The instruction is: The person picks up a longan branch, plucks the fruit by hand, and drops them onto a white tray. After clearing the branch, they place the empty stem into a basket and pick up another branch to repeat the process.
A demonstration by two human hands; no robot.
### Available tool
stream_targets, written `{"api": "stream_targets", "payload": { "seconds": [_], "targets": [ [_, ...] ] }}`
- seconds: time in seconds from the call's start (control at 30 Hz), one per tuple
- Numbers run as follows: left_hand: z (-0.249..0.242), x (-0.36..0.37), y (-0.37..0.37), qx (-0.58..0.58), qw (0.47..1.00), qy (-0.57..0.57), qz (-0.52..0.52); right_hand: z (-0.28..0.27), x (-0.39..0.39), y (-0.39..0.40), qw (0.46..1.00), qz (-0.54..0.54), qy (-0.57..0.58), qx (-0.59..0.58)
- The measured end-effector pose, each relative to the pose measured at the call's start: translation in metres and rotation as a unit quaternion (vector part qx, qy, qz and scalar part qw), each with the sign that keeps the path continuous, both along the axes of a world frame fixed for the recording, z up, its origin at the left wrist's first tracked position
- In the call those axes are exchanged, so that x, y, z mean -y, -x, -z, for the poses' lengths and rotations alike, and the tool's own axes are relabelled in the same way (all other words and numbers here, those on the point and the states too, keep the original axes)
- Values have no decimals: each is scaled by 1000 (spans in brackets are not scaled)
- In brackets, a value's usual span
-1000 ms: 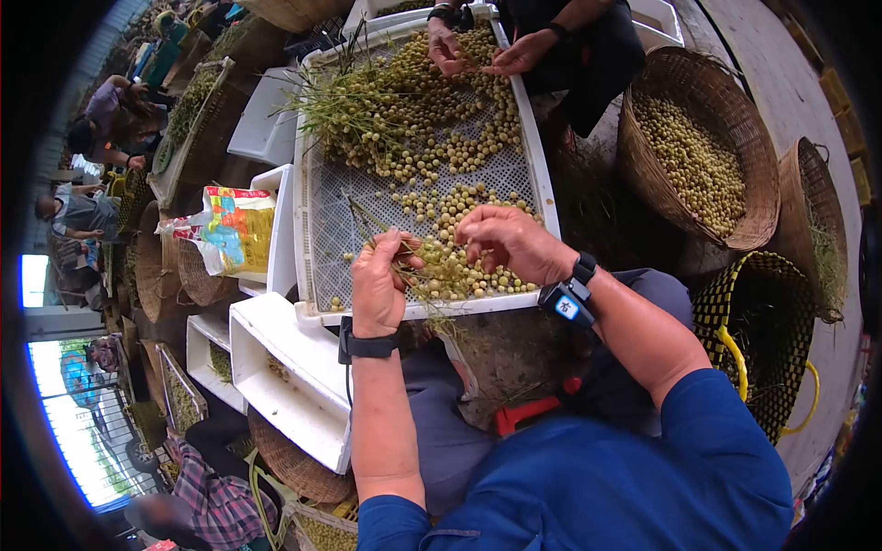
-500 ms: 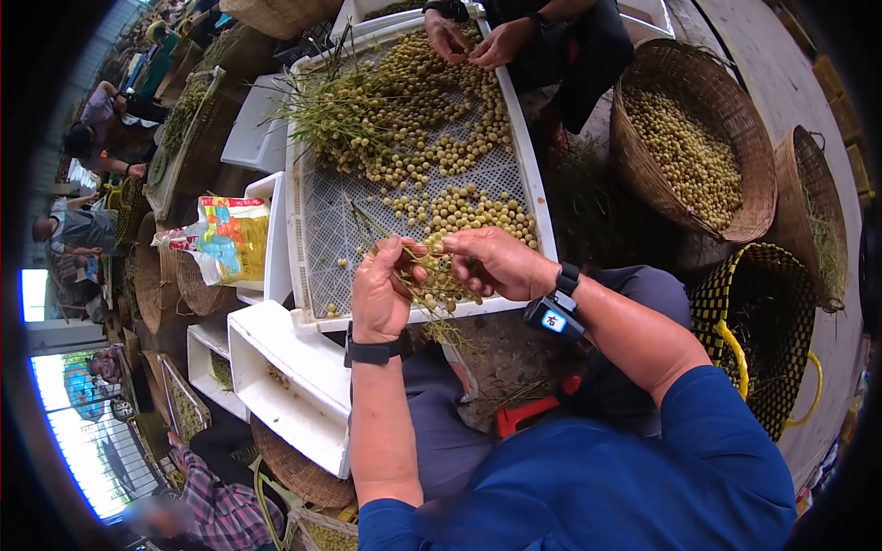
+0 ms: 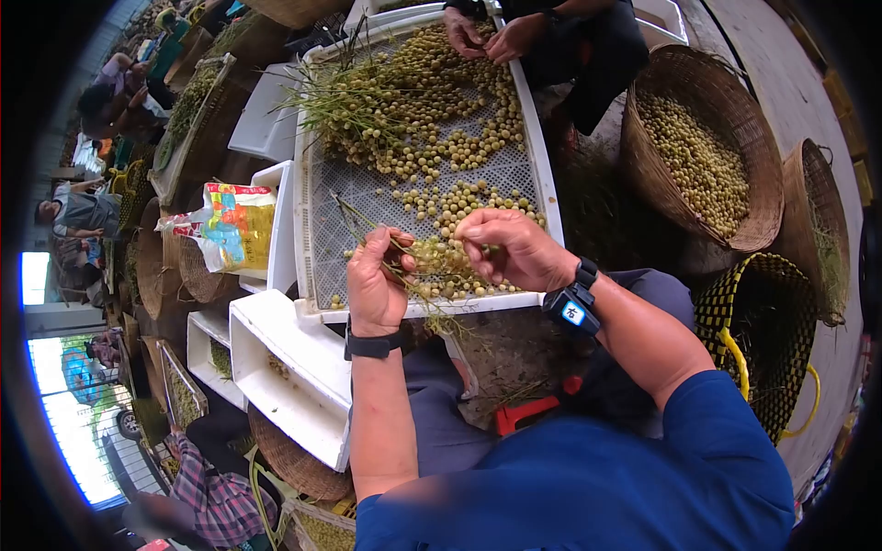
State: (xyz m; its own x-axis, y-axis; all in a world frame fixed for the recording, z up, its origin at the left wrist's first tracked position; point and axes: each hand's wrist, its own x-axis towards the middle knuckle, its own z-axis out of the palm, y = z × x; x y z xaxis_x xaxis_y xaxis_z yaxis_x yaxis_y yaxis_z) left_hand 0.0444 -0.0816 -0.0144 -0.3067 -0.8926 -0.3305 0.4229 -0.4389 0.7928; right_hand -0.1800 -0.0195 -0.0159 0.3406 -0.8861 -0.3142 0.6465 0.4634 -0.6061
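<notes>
My left hand (image 3: 379, 283) is closed around a thin fruit stem cluster (image 3: 435, 266) above the near edge of the white mesh tray (image 3: 344, 207). To its right, my right hand (image 3: 516, 250) has its fingers curled and pinched beside the cluster; what they hold, if anything, is too small to make out. Loose round yellow-brown fruits (image 3: 459, 204) lie on the mesh just beyond my hands. Farther back in the tray is a large heap of fruit with green stems (image 3: 358, 115).
A co-worker's hands (image 3: 491, 39) are over the tray's far end. At right stand a wicker basket of fruit (image 3: 698, 165) and a yellow-black woven basket (image 3: 763, 340). White foam boxes (image 3: 285, 367) and a colourful plastic bag (image 3: 234, 228) are at left.
My right hand has moved slightly right, away from my left hand, which keeps hold of the stem cluster. The view has shifted a little.
</notes>
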Motion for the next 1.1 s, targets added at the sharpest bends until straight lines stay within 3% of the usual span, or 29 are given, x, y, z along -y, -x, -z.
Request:
{"api": "stream_targets", "payload": {
  "seconds": [0.2, 0.43, 0.5, 0.57, 0.6, 0.63, 0.7, 0.83, 0.9, 0.97, 1.0, 1.03, 1.07, 1.1],
  "targets": [
    [-4, 5, -12, -106, 992, -58, 25, 6, 4, -9, 999, 9, -44, -24],
    [1, 3, -8, -80, 994, -70, 32, 4, 6, -17, 991, -52, -107, -61],
    [2, 1, -3, -46, 996, -67, 38, 21, 8, -16, 993, -63, -98, -11],
    [2, -1, 4, 6, 998, -27, 51, 7, 9, -21, 987, -61, -117, -96],
    [-15, -3, 4, -20, 994, -59, 85, 15, 7, -26, 986, -20, -111, -120],
    [4, -1, 6, -41, 996, -6, 75, 3, 7, -29, 986, -43, -92, -129],
    [-10, -4, 1, -37, 998, -32, 50, 34, 8, -18, 986, -49, -72, -139],
    [-1, -3, 6, -103, 994, 3, 23, 41, 8, -15, 992, -68, -24, -108],
    [0, -3, 1, -91, 996, 12, 6, 51, 10, -26, 992, -4, -20, -123],
    [-7, -4, -3, 0, 999, 27, -40, 24, 14, -44, 968, 112, -84, -210],
    [1, -2, -6, 5, 993, 109, -36, 3, 12, -38, 983, 30, -80, -164],
    [17, 3, -11, 91, 955, 279, -39, 20, 16, -25, 990, 25, -75, -118],
    [14, 2, -19, 227, 925, 306, -6, 24, 19, -19, 990, 24, -79, -114],
    [13, 3, -16, 81, 989, 124, -25, 16, 18, -18, 992, 33, -89, -85]
  ]
}}
